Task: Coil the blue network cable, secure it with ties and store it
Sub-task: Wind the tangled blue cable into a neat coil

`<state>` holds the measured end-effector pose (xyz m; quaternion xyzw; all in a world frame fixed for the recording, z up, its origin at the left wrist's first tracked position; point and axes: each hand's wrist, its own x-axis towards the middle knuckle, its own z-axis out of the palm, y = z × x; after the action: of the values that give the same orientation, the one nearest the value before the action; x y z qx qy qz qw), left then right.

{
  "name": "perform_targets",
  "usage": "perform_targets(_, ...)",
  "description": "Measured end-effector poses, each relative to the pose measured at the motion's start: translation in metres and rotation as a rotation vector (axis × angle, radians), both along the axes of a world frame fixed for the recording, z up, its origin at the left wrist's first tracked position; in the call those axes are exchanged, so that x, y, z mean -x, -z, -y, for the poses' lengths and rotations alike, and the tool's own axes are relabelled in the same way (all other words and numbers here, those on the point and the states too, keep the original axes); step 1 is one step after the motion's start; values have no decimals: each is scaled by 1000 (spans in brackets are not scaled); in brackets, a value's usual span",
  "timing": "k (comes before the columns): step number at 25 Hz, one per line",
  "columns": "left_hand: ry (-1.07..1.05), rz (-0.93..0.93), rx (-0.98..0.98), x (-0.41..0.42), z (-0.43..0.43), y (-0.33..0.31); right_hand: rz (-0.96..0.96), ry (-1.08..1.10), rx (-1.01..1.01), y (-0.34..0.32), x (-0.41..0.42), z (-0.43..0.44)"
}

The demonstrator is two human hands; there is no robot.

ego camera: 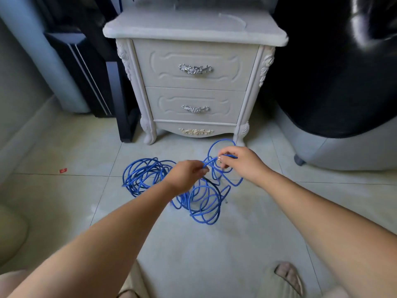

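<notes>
- While most of the blue network cable [148, 175] lies in loose, tangled loops on the tiled floor [214, 244], one strand is lifted between the two hands near the middle of the view.
- The left hand [187, 175] pinches that strand at its left end.
- The right hand [240, 162], just to the right and slightly farther, pinches the same strand between thumb and fingers [221, 160].
- The held stretch is short, and its long axis runs from near-left to far-right, rising toward the right hand.
- A short tail pokes out to the right past the right hand. It may be the free end, though no plug can be made out.
- The heap sits below and left of the fingers: one bundle to the left of the left hand, another on the near side beneath both hands, and a single loop beyond the right hand.
- The left hand is nearer the bulk, so slack would likely feed through it, and the crossed loops look liable to snag.
- Coiling seems barely begun, and no ties are in view.
- A white nightstand [193, 82] with two closed drawers stands on the far side.
- A red scrap [63, 170] lies on the floor far to the left.
</notes>
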<state>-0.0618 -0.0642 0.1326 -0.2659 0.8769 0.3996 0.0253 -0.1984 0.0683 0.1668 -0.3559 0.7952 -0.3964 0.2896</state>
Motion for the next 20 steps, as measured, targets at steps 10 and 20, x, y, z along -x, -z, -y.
perform_targets(10,-168,-357,-231,9,7,-122,-272,355,319,-95,-1,-13)
perform_targets(20,-383,-525,-683,7,-4,-142,439,165,35,-103,-42,-19)
